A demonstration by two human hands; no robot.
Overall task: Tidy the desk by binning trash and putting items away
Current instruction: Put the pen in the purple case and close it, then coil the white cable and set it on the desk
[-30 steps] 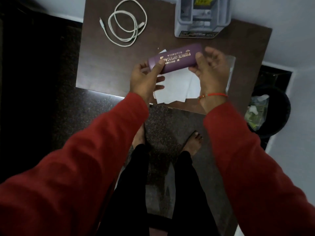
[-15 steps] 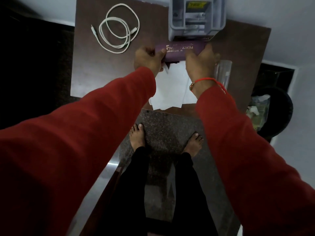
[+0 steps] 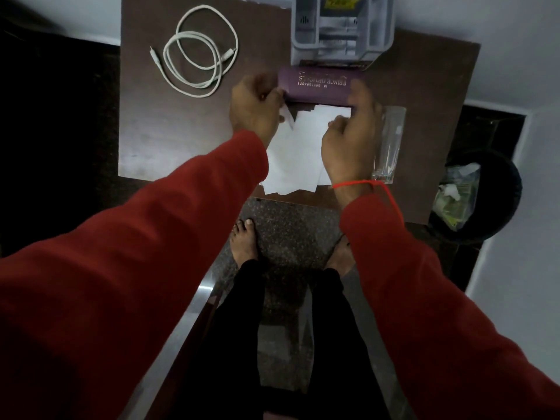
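Observation:
A purple spectacle case [image 3: 318,86] with gold lettering lies flat on the brown desk [image 3: 157,140], right against the front of the grey desk organizer [image 3: 342,28]. My left hand [image 3: 254,110] is at the case's left end, fingers curled, thumb on its corner. At the right end is my right hand [image 3: 351,134], fingertips against the case and thumb apart over the white papers [image 3: 297,147]. Both hands are motion-blurred.
A coiled white cable [image 3: 197,56] lies at the desk's back left. A clear glass [image 3: 389,140] stands just right of my right hand. A black bin [image 3: 497,195] holding trash sits on the floor to the desk's right. My bare feet are below the desk's front edge.
The case went from held up over the papers to lying flat against the organizer's front. Both hands have drawn slightly back toward me, and my right thumb has come off the case.

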